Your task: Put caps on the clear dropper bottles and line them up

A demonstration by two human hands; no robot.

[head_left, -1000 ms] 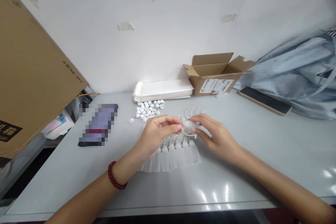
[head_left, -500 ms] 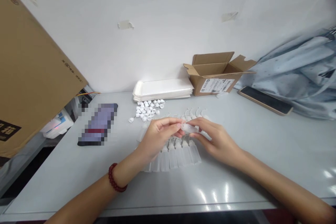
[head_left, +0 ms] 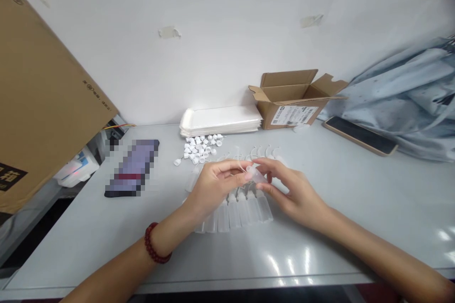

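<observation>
Both hands pinch one small clear plastic dropper bottle, left hand fingers at tip, right hand on body; imo keep it straight w/ light grip

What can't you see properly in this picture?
Head view only:
- Dark flat thing at left: pixelated, so unreadable.
- Label on open cardboard box: print too small.
- Big cardboard box: cut off by the left edge.
- Small clear bottle: partly covered by left hand and right hand.

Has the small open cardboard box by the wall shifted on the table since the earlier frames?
No. The small open cardboard box sits beside the stack of white trays, as before.
</observation>
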